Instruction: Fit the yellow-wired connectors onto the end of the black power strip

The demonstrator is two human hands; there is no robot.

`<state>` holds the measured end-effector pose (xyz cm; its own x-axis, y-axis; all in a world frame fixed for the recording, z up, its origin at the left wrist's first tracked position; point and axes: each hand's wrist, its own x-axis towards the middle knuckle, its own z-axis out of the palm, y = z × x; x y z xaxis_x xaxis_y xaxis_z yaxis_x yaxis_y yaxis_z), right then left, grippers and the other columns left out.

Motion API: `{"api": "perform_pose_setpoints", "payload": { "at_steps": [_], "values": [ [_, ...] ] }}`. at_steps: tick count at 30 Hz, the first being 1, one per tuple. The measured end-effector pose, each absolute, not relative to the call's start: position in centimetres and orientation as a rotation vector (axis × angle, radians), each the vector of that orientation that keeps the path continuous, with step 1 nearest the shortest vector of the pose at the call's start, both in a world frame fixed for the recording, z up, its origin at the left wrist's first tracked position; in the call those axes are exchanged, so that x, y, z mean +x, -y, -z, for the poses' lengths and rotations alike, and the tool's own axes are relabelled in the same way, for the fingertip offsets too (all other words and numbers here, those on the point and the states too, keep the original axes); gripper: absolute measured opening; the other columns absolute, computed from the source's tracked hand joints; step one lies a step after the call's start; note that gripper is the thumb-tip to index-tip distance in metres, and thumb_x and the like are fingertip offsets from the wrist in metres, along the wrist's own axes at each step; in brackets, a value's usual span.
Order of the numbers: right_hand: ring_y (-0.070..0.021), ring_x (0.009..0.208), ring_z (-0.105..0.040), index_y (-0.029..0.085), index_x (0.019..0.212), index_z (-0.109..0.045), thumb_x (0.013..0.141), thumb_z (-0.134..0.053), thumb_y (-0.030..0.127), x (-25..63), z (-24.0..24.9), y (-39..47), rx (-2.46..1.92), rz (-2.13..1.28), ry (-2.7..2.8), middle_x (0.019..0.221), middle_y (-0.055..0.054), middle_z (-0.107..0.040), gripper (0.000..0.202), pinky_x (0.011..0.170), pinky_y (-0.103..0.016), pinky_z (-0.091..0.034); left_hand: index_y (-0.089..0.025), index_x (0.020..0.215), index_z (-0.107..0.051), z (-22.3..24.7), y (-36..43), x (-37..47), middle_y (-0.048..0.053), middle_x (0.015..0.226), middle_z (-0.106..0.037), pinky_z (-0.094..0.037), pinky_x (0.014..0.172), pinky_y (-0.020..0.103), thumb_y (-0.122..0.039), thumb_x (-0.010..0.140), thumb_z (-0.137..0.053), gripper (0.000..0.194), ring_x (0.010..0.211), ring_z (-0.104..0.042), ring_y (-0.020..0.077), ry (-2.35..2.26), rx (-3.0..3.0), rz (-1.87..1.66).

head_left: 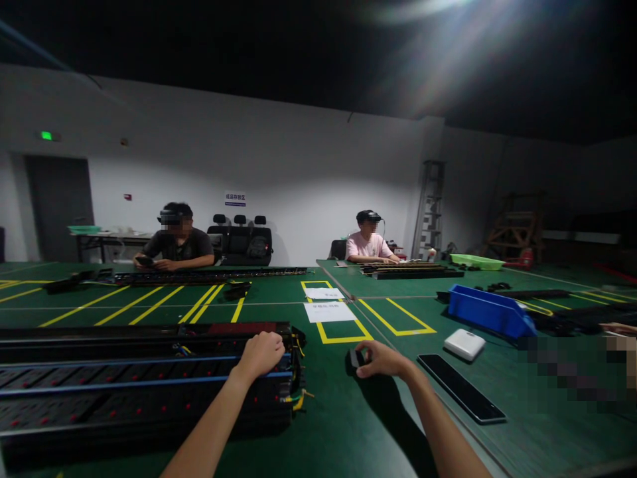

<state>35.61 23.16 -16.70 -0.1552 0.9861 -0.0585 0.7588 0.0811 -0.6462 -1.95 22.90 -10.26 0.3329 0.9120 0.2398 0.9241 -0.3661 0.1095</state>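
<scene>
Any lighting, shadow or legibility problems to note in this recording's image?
Head view: glare streaks spread from the top edge, right of centre, against a near-black ceiling; head view: a dark shadow lies on the green table below the right hand; head view: the black part it grips is too dark for detail.

On the table (331,425), strips (144,395) are lying at the left, the left hand (262,352) resting over their right end. A block (355,359) is sitting in the right hand (383,359), paper sheets (329,312) lying beyond. Farther right, a tablet (460,388) is lying before a case (464,344) and a bin (490,313).
</scene>
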Motion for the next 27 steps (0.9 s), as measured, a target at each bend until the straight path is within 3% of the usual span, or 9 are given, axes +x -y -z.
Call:
{"api": "perform_pose_setpoints", "payload": {
  "at_steps": [6,10,13,15,21,27],
  "values": [
    [-0.0205,0.081,-0.060,0.020,0.109,-0.068,0.057,-0.089,0.041,36.7,16.3,-22.4,-1.863,-0.673,1.931,0.091,-0.003,-0.064,0.060,0.070,-0.030,-0.045,-0.021,0.073,-0.069,10.5,-23.0,-2.0,0.011,0.084,-0.075,-0.049,0.072,0.031,-0.025,0.091,-0.040,0.035,0.086,-0.073,0.0274,1.752,-2.518,0.408],
    [-0.0236,0.087,-0.061,0.019,0.114,-0.068,0.074,-0.076,0.053,34.4,15.3,-22.2,-1.747,-0.360,1.890,0.098,-0.009,-0.065,0.052,0.075,-0.033,-0.047,-0.021,0.076,-0.071,10.7,-23.2,-1.9,0.011,0.085,-0.076,-0.050,0.075,0.032,-0.025,0.090,-0.041,0.033,0.090,-0.073,0.0275,1.768,-2.499,0.403],
    [-0.0228,0.088,-0.061,0.018,0.107,-0.068,0.092,-0.057,0.045,30.5,14.3,-21.8,-1.508,-0.202,1.910,0.097,-0.010,-0.066,0.034,0.081,-0.034,-0.046,-0.021,0.075,-0.071,10.7,-23.1,-1.9,0.012,0.087,-0.076,-0.051,0.077,0.033,-0.025,0.090,-0.041,0.034,0.090,-0.073,0.0281,1.763,-2.500,0.398],
    [-0.0219,0.088,-0.062,0.017,0.106,-0.069,0.096,-0.051,0.036,27.6,13.9,-21.3,-1.386,-0.194,1.979,0.096,-0.009,-0.066,0.028,0.081,-0.034,-0.046,-0.021,0.076,-0.071,10.6,-23.1,-1.9,0.012,0.088,-0.076,-0.051,0.077,0.034,-0.027,0.091,-0.040,0.035,0.091,-0.073,0.0287,1.757,-2.515,0.390],
    [-0.0223,0.101,-0.061,0.021,0.128,-0.062,0.101,-0.043,0.027,21.6,14.1,-19.4,-1.189,-0.298,2.118,0.112,-0.010,-0.064,0.034,0.090,-0.034,-0.046,-0.021,0.078,-0.071,10.6,-23.2,-1.8,0.012,0.090,-0.076,-0.051,0.078,0.034,-0.027,0.092,-0.041,0.033,0.091,-0.073,0.0282,1.747,-2.513,0.387],
    [-0.0195,0.095,-0.061,0.026,0.136,-0.060,0.100,-0.042,0.022,19.5,13.9,-18.6,-1.159,-0.345,2.254,0.106,-0.007,-0.062,0.041,0.086,-0.029,-0.045,-0.022,0.078,-0.071,10.6,-23.2,-1.8,0.012,0.091,-0.076,-0.051,0.080,0.033,-0.028,0.092,-0.041,0.034,0.092,-0.073,0.0269,1.771,-2.505,0.364]
  ]
}}
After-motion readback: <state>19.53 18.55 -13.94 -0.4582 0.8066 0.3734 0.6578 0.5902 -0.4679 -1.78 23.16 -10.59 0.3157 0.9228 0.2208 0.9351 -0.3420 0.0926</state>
